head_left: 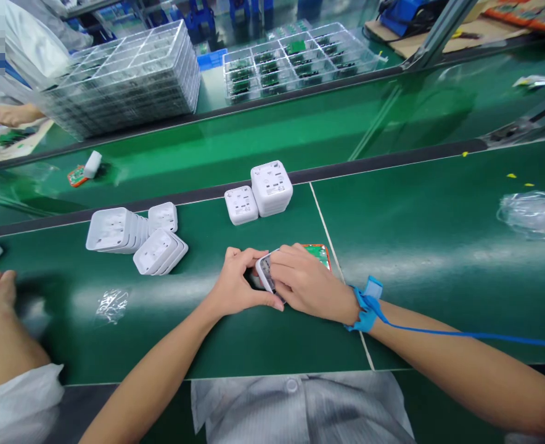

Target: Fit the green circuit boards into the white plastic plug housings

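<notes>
On the bench (263,345) before me, fingers of my left hand (238,283) and right hand (307,287) clamp a white housing shell (264,270) by a circuit board (319,251); an uneven squeeze could skew or drop it.

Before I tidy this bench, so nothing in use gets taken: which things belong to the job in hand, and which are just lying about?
In hand: white casing, held by left hand and right hand; green circuit board beside it.
Lying about: crumpled plastic bag, clear wrapper, stacked clear trays.
</notes>
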A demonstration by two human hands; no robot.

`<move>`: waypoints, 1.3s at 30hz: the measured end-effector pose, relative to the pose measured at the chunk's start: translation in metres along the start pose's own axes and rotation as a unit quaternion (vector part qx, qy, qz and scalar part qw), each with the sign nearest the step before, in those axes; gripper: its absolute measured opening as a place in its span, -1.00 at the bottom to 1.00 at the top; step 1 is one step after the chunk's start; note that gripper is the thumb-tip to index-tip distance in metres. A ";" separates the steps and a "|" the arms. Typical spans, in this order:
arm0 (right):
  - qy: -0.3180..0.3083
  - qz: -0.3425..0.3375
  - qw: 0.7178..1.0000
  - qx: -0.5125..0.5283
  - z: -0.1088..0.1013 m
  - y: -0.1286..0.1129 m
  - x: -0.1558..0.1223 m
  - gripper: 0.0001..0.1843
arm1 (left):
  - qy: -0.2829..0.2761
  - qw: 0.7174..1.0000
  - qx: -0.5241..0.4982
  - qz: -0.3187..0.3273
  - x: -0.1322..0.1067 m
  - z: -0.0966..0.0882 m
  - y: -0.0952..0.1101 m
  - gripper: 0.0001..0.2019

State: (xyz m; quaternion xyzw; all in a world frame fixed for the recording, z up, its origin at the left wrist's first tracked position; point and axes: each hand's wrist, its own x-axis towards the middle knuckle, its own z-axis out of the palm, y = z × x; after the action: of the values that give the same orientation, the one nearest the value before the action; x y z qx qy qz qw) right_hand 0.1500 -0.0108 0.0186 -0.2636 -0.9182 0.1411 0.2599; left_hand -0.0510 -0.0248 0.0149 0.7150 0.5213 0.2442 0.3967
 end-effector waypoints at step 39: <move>0.001 0.218 0.971 -0.094 -0.018 0.000 0.005 -0.69 | -0.045 0.997 0.046 0.041 0.000 -0.012 0.000 -0.17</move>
State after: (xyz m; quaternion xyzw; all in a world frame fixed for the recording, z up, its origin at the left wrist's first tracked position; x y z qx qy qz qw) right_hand 0.1566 -0.0058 0.0352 -0.4806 -0.8475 0.1071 0.1983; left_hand -0.0599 -0.0216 0.0218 0.7634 0.4838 0.2036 0.3765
